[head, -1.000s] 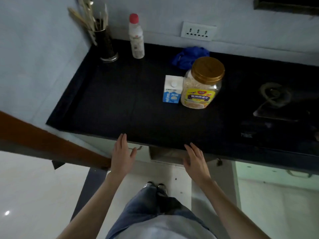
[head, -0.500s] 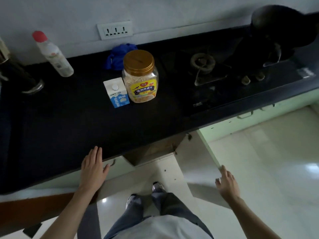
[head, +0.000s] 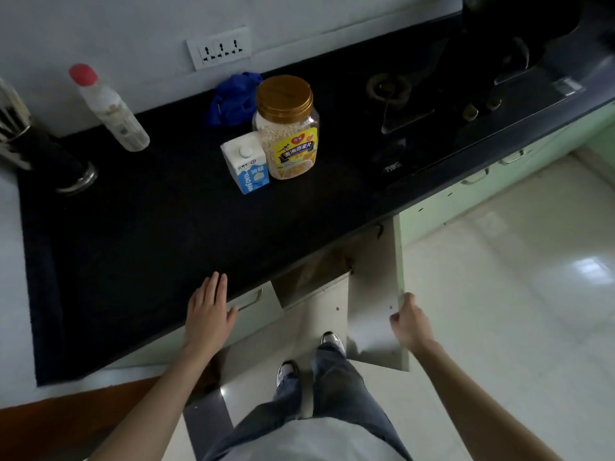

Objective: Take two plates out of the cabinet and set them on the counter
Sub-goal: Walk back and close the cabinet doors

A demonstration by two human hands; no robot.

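**Cabinet door swung open; plates not in view**

Since the earlier frame the cabinet door (head: 374,294) has been swung further out, and the right hand (head: 410,322) is now closed on its outer edge. Left hand (head: 209,311) is laid flat, fingers spread open, on the tabletop (head: 149,244) front edge, left of the door. Behind the door, on the tabletop, a milk carton (head: 248,164) is seen touching an oat jar (head: 288,128). Plates cannot be seen; cabinet interior is hidden.

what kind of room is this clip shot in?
Most likely a home kitchen: a black stone counter with a built-in gas hob burner, pale green base cabinets below, and food on top, a gold-lidded clear jar of oats beside a small blue-and-white milk carton.
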